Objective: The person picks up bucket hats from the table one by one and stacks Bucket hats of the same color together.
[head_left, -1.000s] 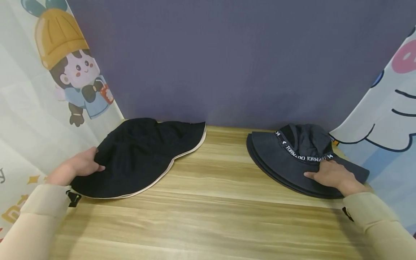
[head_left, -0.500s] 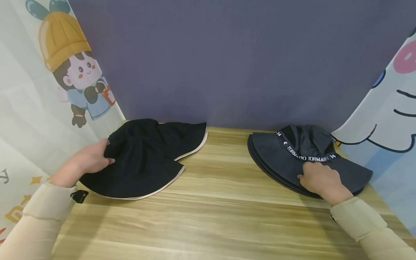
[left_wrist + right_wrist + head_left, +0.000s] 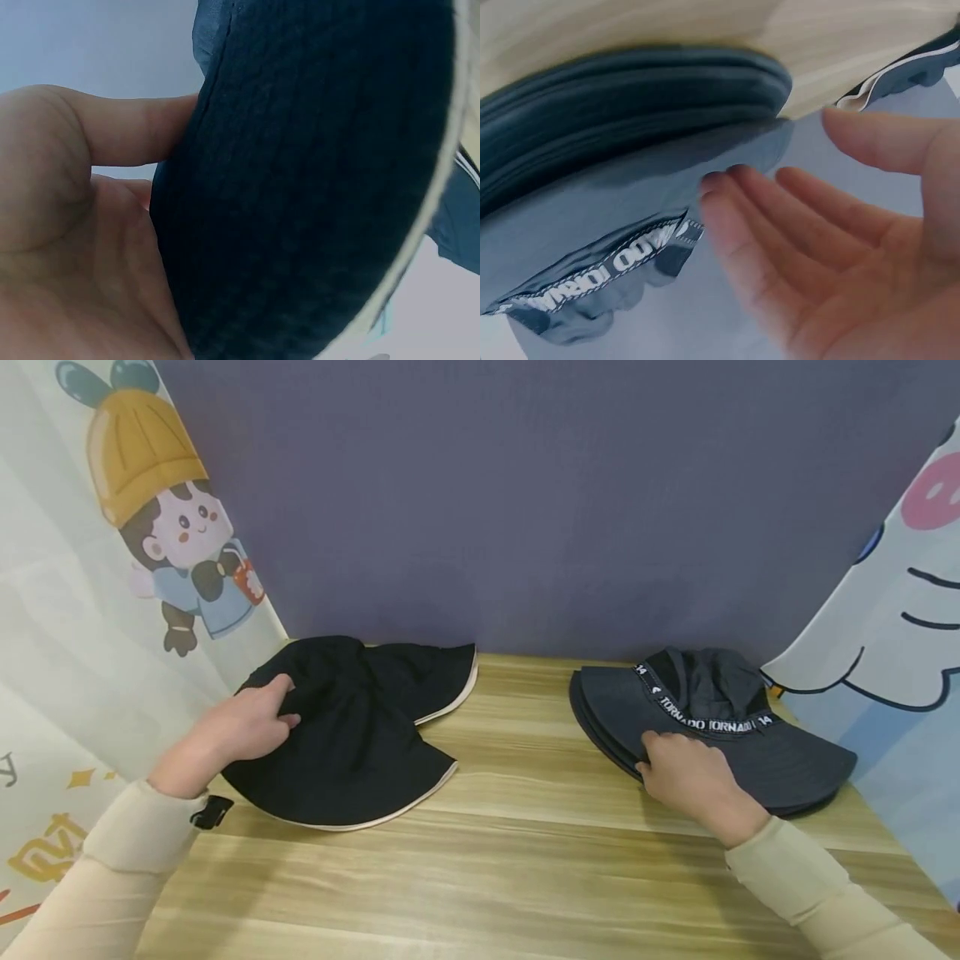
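A black bucket hat point(image 3: 341, 752) with cream edging lies folded flat on the left, its brim split by a notch at the right. My left hand point(image 3: 251, 722) holds its left side; in the left wrist view the thumb point(image 3: 142, 127) lies against the dark cloth point(image 3: 300, 187) and the other fingers go behind it. On the right lies a dark grey hat point(image 3: 780, 760) with a lettered band point(image 3: 705, 724), its brim edge layered. My right hand point(image 3: 690, 781) is over the brim's front left. In the right wrist view its fingers are extended, thumb apart, with nothing between.
Both hats lie on a wood-grain table point(image 3: 480, 877). A purple-grey panel point(image 3: 480, 502) rises right behind them. Printed white sheets flank the table, a cartoon child point(image 3: 187, 535) on the left one and a pink-snouted figure point(image 3: 933, 493) on the right one.
My left hand has moved right, and the black hat's front brim shifted right and nearer, opening the notch. My right hand has slid left along the grey hat's brim; that hat stays put.
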`<action>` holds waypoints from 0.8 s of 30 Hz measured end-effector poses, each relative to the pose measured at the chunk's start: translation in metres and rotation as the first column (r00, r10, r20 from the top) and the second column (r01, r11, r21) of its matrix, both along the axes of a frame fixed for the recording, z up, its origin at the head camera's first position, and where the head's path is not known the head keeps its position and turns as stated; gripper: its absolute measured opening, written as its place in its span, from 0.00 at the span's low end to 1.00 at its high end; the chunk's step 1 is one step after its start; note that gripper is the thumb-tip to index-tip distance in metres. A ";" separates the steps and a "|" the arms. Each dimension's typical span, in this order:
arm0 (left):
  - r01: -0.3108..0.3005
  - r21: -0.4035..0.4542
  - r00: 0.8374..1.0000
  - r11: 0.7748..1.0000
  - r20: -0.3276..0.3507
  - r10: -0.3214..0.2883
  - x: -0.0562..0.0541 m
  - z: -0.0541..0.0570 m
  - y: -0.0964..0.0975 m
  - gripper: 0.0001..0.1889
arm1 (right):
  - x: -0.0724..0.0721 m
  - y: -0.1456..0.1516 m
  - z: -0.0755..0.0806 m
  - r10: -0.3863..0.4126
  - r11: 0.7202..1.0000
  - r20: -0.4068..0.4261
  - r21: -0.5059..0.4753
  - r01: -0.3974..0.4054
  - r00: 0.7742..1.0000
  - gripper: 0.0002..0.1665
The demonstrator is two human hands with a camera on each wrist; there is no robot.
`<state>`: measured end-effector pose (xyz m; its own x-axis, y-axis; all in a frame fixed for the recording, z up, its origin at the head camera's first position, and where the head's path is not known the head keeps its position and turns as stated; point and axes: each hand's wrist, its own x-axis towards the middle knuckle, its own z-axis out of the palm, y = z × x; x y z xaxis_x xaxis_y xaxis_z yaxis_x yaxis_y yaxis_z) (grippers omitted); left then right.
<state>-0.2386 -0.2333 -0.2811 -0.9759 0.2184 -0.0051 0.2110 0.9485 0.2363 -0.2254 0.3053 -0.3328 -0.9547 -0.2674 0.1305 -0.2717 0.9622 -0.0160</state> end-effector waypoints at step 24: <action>0.163 0.101 0.979 0.981 -0.136 -0.149 0.003 0.001 0.059 0.14 | -0.008 -0.054 0.000 0.150 0.967 -0.002 -0.209 -0.147 0.989 0.25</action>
